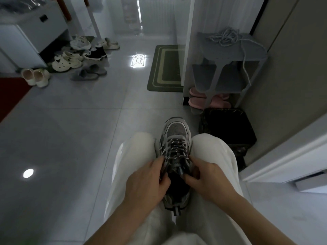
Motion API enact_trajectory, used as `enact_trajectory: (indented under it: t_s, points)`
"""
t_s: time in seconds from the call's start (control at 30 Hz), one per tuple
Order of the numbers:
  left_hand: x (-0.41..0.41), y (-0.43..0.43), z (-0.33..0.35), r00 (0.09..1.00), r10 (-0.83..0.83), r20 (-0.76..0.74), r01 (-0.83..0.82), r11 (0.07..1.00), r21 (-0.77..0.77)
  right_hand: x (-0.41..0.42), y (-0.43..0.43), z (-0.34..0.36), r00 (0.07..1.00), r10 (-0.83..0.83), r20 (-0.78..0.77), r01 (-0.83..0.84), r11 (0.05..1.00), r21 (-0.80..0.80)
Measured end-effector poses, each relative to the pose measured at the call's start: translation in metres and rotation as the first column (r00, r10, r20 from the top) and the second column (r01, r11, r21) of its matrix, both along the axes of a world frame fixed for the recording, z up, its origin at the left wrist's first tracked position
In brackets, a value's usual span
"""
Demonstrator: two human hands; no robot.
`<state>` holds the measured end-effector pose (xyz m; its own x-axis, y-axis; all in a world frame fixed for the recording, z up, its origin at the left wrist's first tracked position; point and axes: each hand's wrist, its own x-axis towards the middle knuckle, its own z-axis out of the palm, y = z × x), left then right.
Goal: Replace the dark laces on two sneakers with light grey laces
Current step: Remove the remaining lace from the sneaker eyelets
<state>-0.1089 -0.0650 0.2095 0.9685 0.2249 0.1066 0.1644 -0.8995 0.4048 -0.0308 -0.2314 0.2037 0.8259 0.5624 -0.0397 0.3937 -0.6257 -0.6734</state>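
A grey and silver sneaker (175, 131) sits wedged between my knees, toe pointing away from me. Dark speckled laces (176, 150) cross its eyelets. My left hand (146, 181) grips the sneaker's left collar, fingers curled near the top eyelets. My right hand (205, 175) holds the right collar, its fingers pinching at the tongue and the lace end. Light grey laces (224, 37) lie in a loose heap on top of a small grey shoe rack (254, 50), with one strand hanging down its right side. Only one such sneaker is in view.
My legs in white trousers (212, 156) frame the sneaker. A black bin (228, 124) stands right of my knee, pink slippers (198, 99) under the rack. A green mat (166, 68) lies ahead. Several shoes (74, 59) cluster at the far left on the tiled floor.
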Motion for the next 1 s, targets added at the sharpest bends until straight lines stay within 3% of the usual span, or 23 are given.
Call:
enact_trajectory:
  t_s: [0.07,0.13,0.2,0.27,0.33,0.43,0.57,0.63,0.77,0.87,1.0]
  points:
    - [-0.001,-0.002,-0.003,0.992,-0.107,0.069,0.109,0.994,-0.018,-0.005,-0.002,0.003,0.994,-0.013,0.109,0.011,1.0,0.02]
    - [0.0,-0.002,-0.009,0.968,-0.23,0.103,0.228,0.973,0.03,-0.009,0.0,0.002,0.938,0.077,0.339,-0.068,0.997,-0.039]
    - [0.002,0.001,-0.011,0.966,-0.247,0.079,0.243,0.968,0.057,-0.011,0.002,0.001,0.869,0.154,0.47,-0.098,0.985,-0.142]
    - [0.005,0.003,-0.009,0.967,-0.248,0.064,0.245,0.968,0.055,-0.009,0.003,0.002,0.829,0.2,0.522,-0.077,0.966,-0.248]
    - [0.009,0.003,-0.007,0.962,-0.261,0.084,0.265,0.963,-0.041,-0.006,0.003,0.005,0.811,0.248,0.53,-0.07,0.94,-0.333]
    - [0.017,0.007,-0.005,0.977,-0.153,0.149,0.196,0.921,-0.337,-0.002,0.007,0.007,0.851,0.268,0.452,-0.097,0.926,-0.365]
    - [0.025,0.021,-0.003,0.985,-0.048,0.163,0.123,0.862,-0.491,0.005,0.009,0.007,0.973,0.176,0.146,-0.159,0.98,-0.123]
    - [0.025,0.024,0.003,0.987,-0.008,0.158,0.097,0.821,-0.563,0.006,0.008,0.007,0.986,0.162,0.046,-0.161,0.987,-0.012]
    - [0.02,0.025,0.023,0.988,0.095,0.12,0.034,0.631,-0.775,0.009,0.007,0.009,0.991,0.135,0.009,-0.135,0.985,0.11]
    - [0.014,0.029,0.028,0.99,0.113,0.089,-0.007,0.653,-0.757,0.007,0.007,0.011,0.997,0.071,0.014,-0.071,0.997,0.041]
    - [0.009,0.044,0.012,0.984,0.154,-0.094,-0.177,0.715,-0.677,0.003,0.007,0.015,0.997,-0.058,-0.043,0.055,0.996,-0.077]
